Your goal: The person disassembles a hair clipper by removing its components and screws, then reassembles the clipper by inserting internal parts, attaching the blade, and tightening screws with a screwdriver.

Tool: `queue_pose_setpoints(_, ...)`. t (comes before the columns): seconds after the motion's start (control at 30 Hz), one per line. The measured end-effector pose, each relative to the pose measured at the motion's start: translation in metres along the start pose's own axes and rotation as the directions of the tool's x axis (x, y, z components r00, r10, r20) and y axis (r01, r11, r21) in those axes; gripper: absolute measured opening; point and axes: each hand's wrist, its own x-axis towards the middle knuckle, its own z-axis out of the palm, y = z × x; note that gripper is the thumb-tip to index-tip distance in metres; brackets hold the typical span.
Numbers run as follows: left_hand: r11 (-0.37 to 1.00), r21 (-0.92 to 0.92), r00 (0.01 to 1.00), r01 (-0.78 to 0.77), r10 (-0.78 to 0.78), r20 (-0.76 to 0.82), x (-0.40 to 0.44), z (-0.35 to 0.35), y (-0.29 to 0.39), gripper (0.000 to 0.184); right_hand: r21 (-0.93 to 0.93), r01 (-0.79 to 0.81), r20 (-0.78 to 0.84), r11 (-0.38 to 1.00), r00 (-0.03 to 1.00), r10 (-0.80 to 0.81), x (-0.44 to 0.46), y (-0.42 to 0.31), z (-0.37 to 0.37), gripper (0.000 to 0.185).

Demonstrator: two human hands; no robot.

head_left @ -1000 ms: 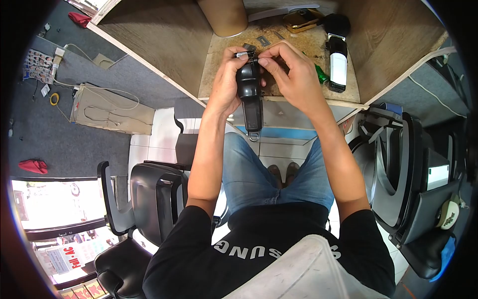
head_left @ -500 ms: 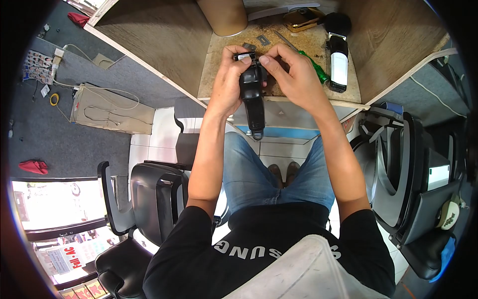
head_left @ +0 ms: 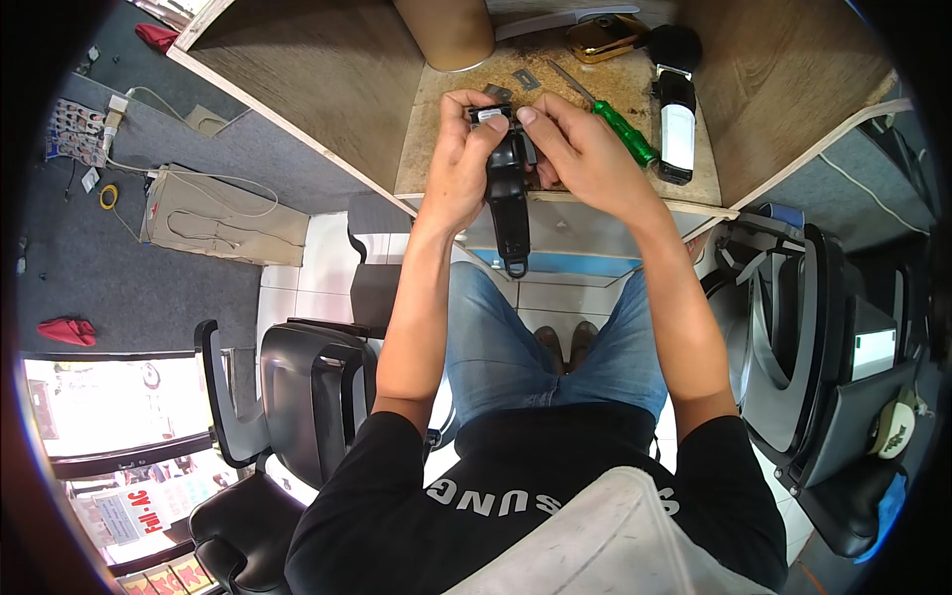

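A black hair clipper hangs over the shelf's front edge, its blade end up and its tail toward me. My left hand is closed around the upper part, with the thumb near the blade head. My right hand is closed in a pinch at the right side of that head. Whatever its fingertips grip is hidden or too small to make out. Just behind the right hand lies a screwdriver with a green handle. Farther back, a small flat metal blade plate rests on the shelf.
A second clipper, white and black, lies at the shelf's right, near a black brush. Toward the back are a gold trimmer and a brown cylinder. Wooden side panels flank the shelf. Black chairs stand beside me.
The clipper's tail has swung slightly to the right. My right hand's lower fingers have shifted a little beside the clipper body, and more of the screwdriver shows.
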Motion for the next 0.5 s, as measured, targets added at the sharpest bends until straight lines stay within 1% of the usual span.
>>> queue_pose_setpoints(0.1,1.000,-0.011,1.000,0.007,-0.007,0.011,-0.0012,-0.0009,-0.0001,0.027,0.002,-0.004,0.004,1.000,1.000,0.004,-0.0009,-0.0020,-0.0004,0.035)
queue_pose_setpoints(0.2,1.000,-0.020,1.000,0.006,-0.006,0.007,-0.0017,-0.0004,0.0013,0.027,0.005,0.082,-0.052,0.997,0.995,-0.082,-0.0025,-0.0010,0.0021,0.033)
queue_pose_setpoints(0.27,1.000,-0.018,1.000,0.006,-0.006,-0.001,-0.0023,-0.0001,0.0018,0.028,0.014,0.101,-0.052,0.995,0.994,-0.100,-0.0043,-0.0032,0.0030,0.031)
queue_pose_setpoints(0.4,0.999,0.011,0.998,-0.052,0.052,-0.045,0.0017,-0.0044,-0.0042,0.030,-0.002,0.150,-0.027,0.989,0.988,-0.150,-0.0055,0.0049,0.0059,0.028)
queue_pose_setpoints(0.5,0.999,-0.003,0.998,-0.046,0.046,-0.035,-0.0002,-0.0019,-0.0005,0.031,0.081,0.133,-0.016,0.988,0.991,-0.132,-0.0055,0.0052,0.0054,0.026)
